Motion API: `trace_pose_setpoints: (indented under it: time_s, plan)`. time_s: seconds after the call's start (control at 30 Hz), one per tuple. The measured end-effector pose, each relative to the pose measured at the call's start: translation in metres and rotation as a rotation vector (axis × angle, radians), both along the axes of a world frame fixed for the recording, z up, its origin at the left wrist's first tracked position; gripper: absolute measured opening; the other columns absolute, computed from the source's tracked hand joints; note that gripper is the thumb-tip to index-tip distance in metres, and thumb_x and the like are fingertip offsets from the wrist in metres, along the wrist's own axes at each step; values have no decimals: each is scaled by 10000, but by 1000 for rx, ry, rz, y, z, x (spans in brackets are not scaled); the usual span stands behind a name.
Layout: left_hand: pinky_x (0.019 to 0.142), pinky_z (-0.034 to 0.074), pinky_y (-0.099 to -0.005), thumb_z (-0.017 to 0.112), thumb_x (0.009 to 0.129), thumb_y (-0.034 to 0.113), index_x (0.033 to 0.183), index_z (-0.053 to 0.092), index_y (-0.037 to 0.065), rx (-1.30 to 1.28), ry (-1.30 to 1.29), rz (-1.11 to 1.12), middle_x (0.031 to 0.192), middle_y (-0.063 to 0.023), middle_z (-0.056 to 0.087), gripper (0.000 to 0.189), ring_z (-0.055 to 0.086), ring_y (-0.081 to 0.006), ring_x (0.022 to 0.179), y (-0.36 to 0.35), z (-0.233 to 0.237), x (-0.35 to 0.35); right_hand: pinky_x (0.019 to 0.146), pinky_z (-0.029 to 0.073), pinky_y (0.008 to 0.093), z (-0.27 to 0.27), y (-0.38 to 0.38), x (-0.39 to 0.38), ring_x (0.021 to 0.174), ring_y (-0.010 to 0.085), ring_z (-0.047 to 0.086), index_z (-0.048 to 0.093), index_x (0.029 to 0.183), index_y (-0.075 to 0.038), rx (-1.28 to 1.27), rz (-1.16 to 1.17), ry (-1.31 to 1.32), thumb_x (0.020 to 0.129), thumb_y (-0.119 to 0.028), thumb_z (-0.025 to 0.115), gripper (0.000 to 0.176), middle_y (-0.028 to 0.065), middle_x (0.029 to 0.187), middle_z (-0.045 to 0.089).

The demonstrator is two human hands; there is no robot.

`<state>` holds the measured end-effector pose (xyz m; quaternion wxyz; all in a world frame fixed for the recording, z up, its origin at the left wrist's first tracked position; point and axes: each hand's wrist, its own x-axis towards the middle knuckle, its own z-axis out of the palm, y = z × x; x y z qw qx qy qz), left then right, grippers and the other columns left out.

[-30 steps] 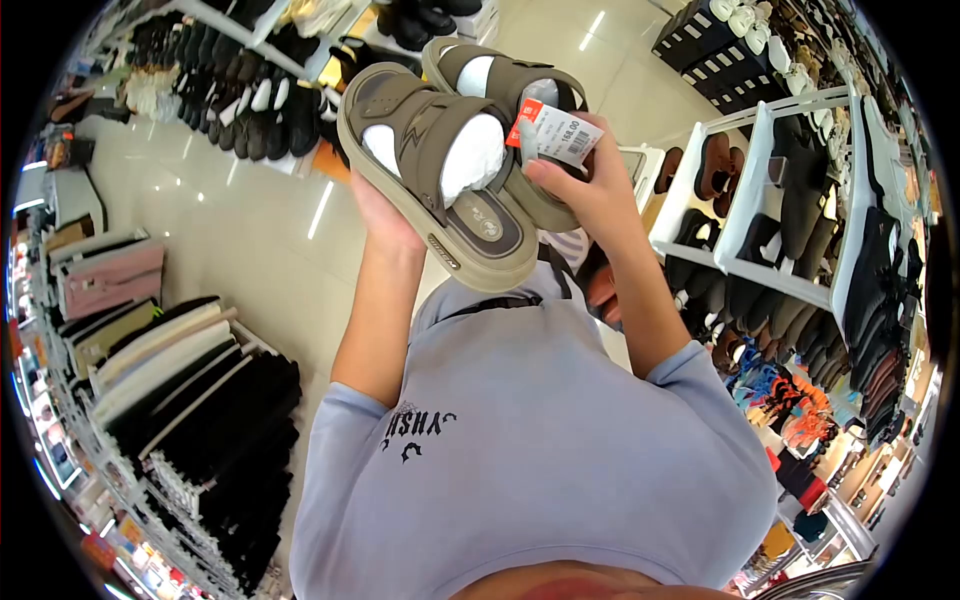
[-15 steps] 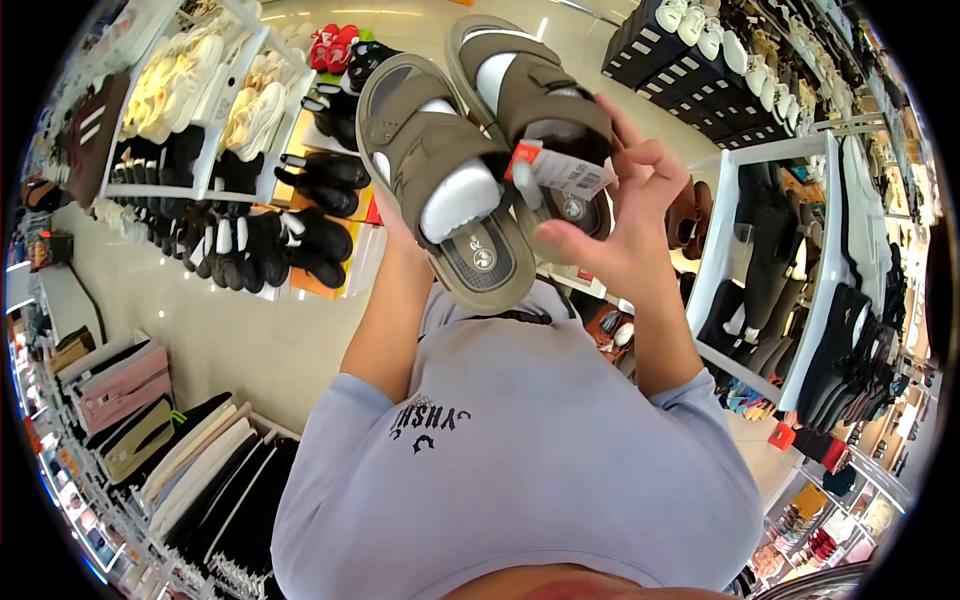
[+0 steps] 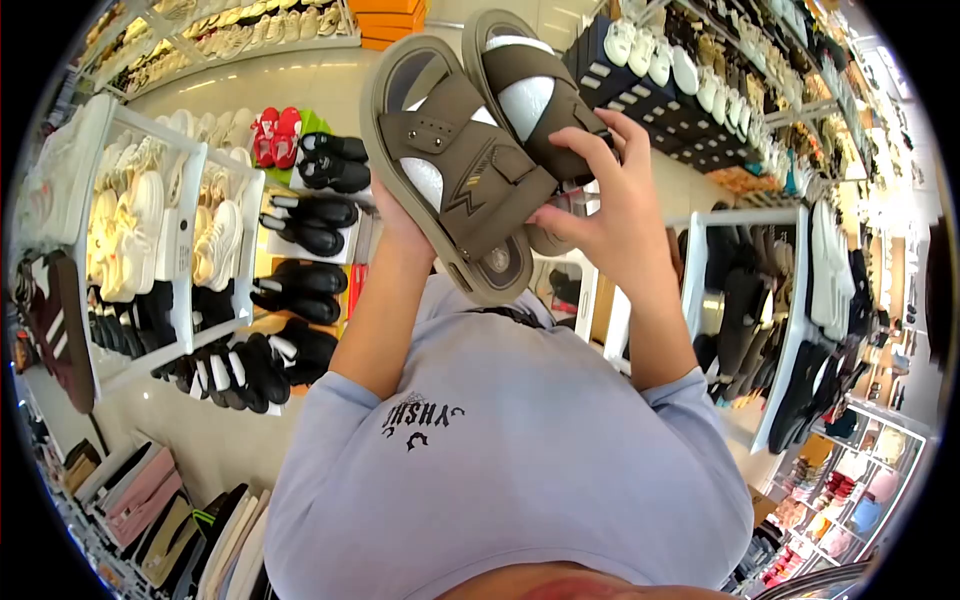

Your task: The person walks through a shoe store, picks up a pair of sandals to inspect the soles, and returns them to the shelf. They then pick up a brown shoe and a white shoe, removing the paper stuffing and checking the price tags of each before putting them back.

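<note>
A pair of brown strap sandals is held up before my chest, white padding tucked under the straps. My left hand [image 3: 400, 225] grips the nearer sandal [image 3: 465, 185] from its outer side and underneath, the fingers mostly hidden behind the sole. Stitched zigzag lines and small studs show on that sandal's straps. Beside and partly behind it is the other sandal [image 3: 527, 105]. My right hand [image 3: 618, 195] is curled at this one's strap end, fingertips on the strap and thumb near the first sandal's edge.
Black shoes [image 3: 310, 225] stand on a display at the left, with red shoes [image 3: 276, 137] beyond them. White shoes [image 3: 130, 230] fill a white-framed rack. At the right are a white-framed shelf [image 3: 745, 300] and stacked dark boxes [image 3: 655, 110]. Orange boxes [image 3: 388, 20] are at the back.
The sandals have turned so their strap sides show more. The red and white price tag has gone from view. My right fingers have moved onto the strap, and the view has shifted.
</note>
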<state>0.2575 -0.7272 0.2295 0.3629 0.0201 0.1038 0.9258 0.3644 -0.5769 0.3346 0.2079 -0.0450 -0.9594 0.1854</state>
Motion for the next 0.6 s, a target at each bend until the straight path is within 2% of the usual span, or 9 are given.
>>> trace_pose_setpoints:
  time_s: [0.03, 0.07, 0.13, 0.23, 0.27, 0.37, 0.4, 0.53, 0.6]
  plan:
    - [902, 473, -445, 285, 869, 592, 1311, 404, 50, -175, 6, 55, 1235, -166, 513, 709, 544, -322, 1084, 3, 7, -14, 715, 538, 338, -1, 2, -17, 888, 294, 599, 576, 1089, -145, 12, 10, 8, 593, -290, 834, 578, 193, 1264, 373]
    - [913, 467, -450, 262, 866, 612, 1321, 387, 49, 147, -33, -58, 1246, -164, 505, 735, 541, -320, 1093, 3, -4, -31, 681, 549, 325, -5, 0, -33, 899, 292, 594, 583, 1063, -141, -115, -42, 30, 596, -277, 833, 547, 189, 1264, 373]
    - [916, 465, -451, 254, 863, 623, 1323, 383, 49, 156, -33, -78, 1250, -164, 502, 746, 539, -319, 1098, 9, -2, -56, 591, 571, 296, -18, 1, -61, 991, 301, 549, 599, 987, -123, -339, -127, 62, 602, -241, 831, 465, 189, 1266, 367]
    - [917, 462, -461, 235, 851, 656, 1330, 373, 54, 203, -26, -167, 1264, -161, 492, 783, 533, -319, 1109, 25, -2, -94, 612, 569, 299, -33, 7, -89, 1038, 325, 515, 603, 962, -104, -214, -152, 183, 605, -215, 828, 436, 200, 1267, 358]
    - [915, 463, -464, 236, 845, 666, 1331, 373, 58, 182, 3, -180, 1263, -160, 492, 790, 534, -318, 1108, 31, -2, -103, 685, 551, 330, -39, 12, -95, 1070, 342, 483, 612, 926, -85, -219, -162, 218, 612, -161, 816, 382, 204, 1272, 350]
    - [912, 465, -468, 233, 829, 698, 1332, 372, 66, 153, -19, -270, 1261, -156, 492, 820, 533, -315, 1109, 56, 2, -130, 788, 498, 369, -54, 33, -111, 1089, 347, 460, 620, 901, -79, -172, -258, 249, 612, -116, 801, 343, 202, 1275, 349]
    - [911, 465, -469, 228, 819, 720, 1333, 370, 69, 149, -78, -316, 1260, -154, 491, 842, 531, -314, 1111, 68, 3, -141, 874, 427, 396, -54, 39, -118, 1114, 352, 427, 625, 880, -77, -285, -303, 238, 600, -106, 798, 330, 198, 1279, 346]
    - [911, 467, -460, 208, 805, 752, 1334, 369, 72, -21, -46, -403, 1257, -146, 491, 876, 530, -304, 1111, 119, -1, -176, 916, 388, 412, -59, 72, -146, 1111, 363, 418, 627, 870, -74, -392, -418, 265, 590, -105, 795, 328, 200, 1277, 345]
    - [899, 479, -462, 266, 868, 629, 1311, 392, 53, -52, -46, -375, 1243, -160, 506, 737, 552, -320, 1078, 146, -4, -192, 930, 378, 429, -71, 97, -161, 1088, 363, 427, 629, 864, -74, -419, -452, 298, 602, -91, 781, 302, 197, 1277, 341]
